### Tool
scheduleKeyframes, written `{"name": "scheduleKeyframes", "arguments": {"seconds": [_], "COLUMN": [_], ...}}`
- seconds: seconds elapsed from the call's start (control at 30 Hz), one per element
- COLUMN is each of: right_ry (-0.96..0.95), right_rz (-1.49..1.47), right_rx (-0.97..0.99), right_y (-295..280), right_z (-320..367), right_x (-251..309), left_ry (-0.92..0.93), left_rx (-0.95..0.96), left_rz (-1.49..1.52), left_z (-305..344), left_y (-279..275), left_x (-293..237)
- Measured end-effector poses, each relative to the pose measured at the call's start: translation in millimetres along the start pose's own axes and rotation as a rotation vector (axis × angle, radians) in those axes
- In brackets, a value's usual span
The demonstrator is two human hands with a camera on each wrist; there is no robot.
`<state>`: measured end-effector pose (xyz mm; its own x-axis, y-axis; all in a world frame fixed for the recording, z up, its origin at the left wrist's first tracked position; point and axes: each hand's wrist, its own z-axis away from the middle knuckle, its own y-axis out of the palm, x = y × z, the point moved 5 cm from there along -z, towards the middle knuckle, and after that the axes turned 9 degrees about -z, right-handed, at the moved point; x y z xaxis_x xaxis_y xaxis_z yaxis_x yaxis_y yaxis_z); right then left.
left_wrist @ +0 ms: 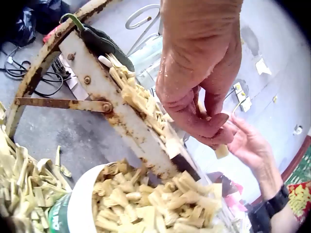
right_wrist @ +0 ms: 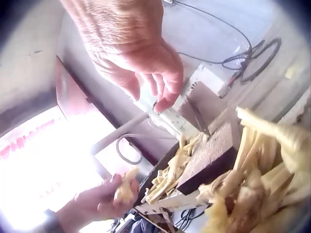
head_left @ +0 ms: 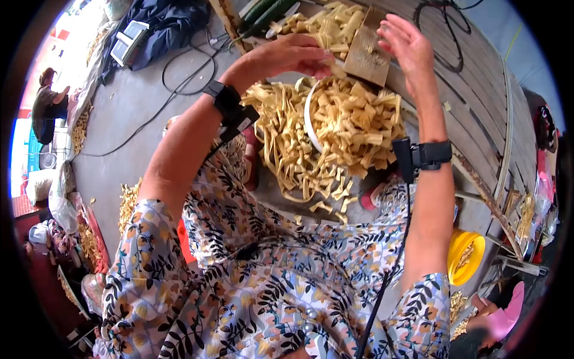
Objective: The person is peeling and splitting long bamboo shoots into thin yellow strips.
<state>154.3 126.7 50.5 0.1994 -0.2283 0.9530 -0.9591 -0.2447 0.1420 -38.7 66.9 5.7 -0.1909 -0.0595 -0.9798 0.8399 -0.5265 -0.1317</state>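
Note:
My left hand (head_left: 293, 55) is above the heap, near the wooden block (head_left: 369, 51). It pinches a short pale yellow folded strip (left_wrist: 222, 151) between thumb and fingers; the same strip (right_wrist: 127, 187) shows in the right wrist view. My right hand (head_left: 409, 51) is raised past the block's right side, fingers loosely bent with nothing seen between them. Below the hands, a white-rimmed bucket (left_wrist: 82, 206) brims with short cut pieces (head_left: 359, 119). Longer pale strips (head_left: 278, 131) are heaped against its left side. A thin dark upright piece (right_wrist: 197, 115) stands at the block.
More pale pieces (head_left: 335, 27) lie along the bench behind the bucket, beside long green vegetables (head_left: 260, 15). A rusty metal frame (left_wrist: 87, 80) supports the bench. Black cable (head_left: 191, 78) loops over the floor. A yellow bucket (head_left: 465, 257) stands right; another person (head_left: 46, 107) sits far left.

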Motion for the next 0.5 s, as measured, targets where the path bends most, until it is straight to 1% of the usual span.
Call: {"name": "scheduleKeyframes", "arguments": {"seconds": [0.07, 0.1, 0.13, 0.2, 0.23, 0.27, 0.33, 0.43, 0.47, 0.5], "right_ry": [0.045, 0.081, 0.138, 0.154, 0.166, 0.189, 0.204, 0.226, 0.225, 0.226], "right_rz": [0.081, 0.130, 0.149, 0.251, 0.241, 0.229, 0.297, 0.367, 0.364, 0.359], "right_rx": [0.132, 0.140, 0.166, 0.165, 0.195, 0.223, 0.246, 0.253, 0.311, 0.365], "right_y": [-19.5, -21.2, -26.6, -30.9, -34.6, -37.4, -30.0, -15.5, -4.4, 7.1], "right_z": [-4.3, 3.1, 6.5, 22.2, 23.5, 29.0, 47.0, 72.6, 85.0, 97.7], "right_x": [-1.1, 10.0, 11.9, 20.6, 20.3, 18.7, 23.8, 26.4, 28.9, 32.7], "left_ry": [-0.073, -0.123, -0.158, -0.206, -0.160, -0.113, -0.108, 0.053, 0.105, 0.050], "left_rx": [0.076, 0.059, 0.098, 0.169, 0.188, 0.090, -0.074, -0.161, -0.186, -0.108], "left_rz": [-0.125, -0.207, -0.245, -0.345, -0.404, -0.420, -0.641, -0.658, -0.661, -0.638], "left_z": [14.0, 19.6, 22.7, 20.5, 16.2, 11.6, -2.7, -45.1, -46.6, -34.2], "left_y": [8.9, 18.1, 28.8, 39.5, 42.9, 44.0, 38.4, 31.7, 34.7, 31.0], "left_x": [5.1, 7.7, 17.9, 34.1, 40.0, 45.7, 63.8, 109.7, 120.6, 102.6]}}
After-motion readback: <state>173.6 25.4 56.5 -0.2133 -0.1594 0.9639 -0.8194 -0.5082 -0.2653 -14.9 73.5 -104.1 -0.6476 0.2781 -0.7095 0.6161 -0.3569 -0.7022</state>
